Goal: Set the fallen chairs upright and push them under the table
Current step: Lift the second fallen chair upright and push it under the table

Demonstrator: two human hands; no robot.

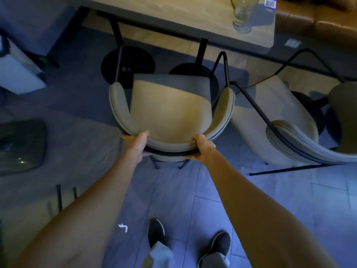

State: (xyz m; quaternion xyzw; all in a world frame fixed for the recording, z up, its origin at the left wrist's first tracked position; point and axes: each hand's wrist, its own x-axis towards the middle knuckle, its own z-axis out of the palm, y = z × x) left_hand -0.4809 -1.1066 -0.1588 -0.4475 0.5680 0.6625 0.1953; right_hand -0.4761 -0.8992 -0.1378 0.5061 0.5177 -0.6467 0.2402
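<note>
A beige padded chair (170, 109) with a curved backrest stands upright in front of me, its seat facing the wooden table (173, 16). My left hand (138, 143) grips the backrest's left side, thumb on top. My right hand (201, 148) grips the backrest's right side. The chair's front sits near the table edge, beside the table's two round black bases (108, 64). To the right, a second beige chair (286, 120) lies tipped over on the floor, its black metal legs sticking up toward the table.
A glass bottle (241, 16) stands on the table near its right corner. A brown sofa (318, 22) is at the back right. A dark stool or seat (21, 144) is at left, a white box (17, 70) further back. My feet (156, 233) stand on grey tiles.
</note>
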